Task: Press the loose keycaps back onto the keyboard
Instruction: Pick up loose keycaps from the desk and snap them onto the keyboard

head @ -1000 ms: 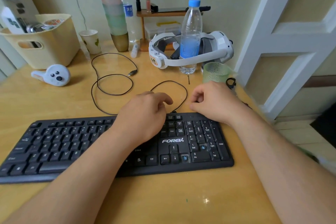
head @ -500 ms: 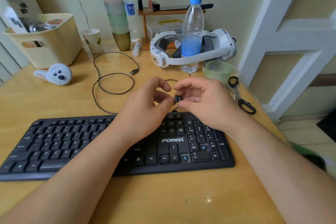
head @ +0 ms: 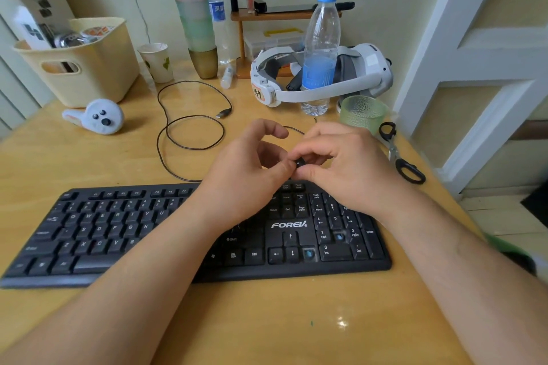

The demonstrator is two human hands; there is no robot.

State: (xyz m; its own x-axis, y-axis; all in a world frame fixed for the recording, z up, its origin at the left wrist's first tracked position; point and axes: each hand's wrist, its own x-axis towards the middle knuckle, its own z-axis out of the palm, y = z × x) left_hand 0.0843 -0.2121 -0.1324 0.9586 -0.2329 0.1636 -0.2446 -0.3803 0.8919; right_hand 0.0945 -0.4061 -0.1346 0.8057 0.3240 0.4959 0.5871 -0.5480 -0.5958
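A black keyboard (head: 124,234) lies across the wooden desk (head: 267,320). Two of its key slots are bare and show blue stems: the right arrow slot (head: 308,253) and a numpad slot (head: 339,236). Above the keyboard's far edge, my right hand (head: 350,169) pinches a small black keycap (head: 300,163) between thumb and fingertips. My left hand (head: 246,175) meets it there, thumb and a fingertip touching the same keycap, index finger curled above. My forearms hide the middle of the keyboard.
Black scissors (head: 400,154) lie at the desk's right edge beside a green textured cup (head: 363,111). Behind my hands stand a water bottle (head: 320,50) and a white headset (head: 326,80). A looped black cable (head: 189,133), a white controller (head: 98,117) and a cream basket (head: 80,65) sit left.
Both hands lifted off the keyboard's far edge and came together above it, the right one bringing up a black keycap. Since half a second ago they have barely shifted.
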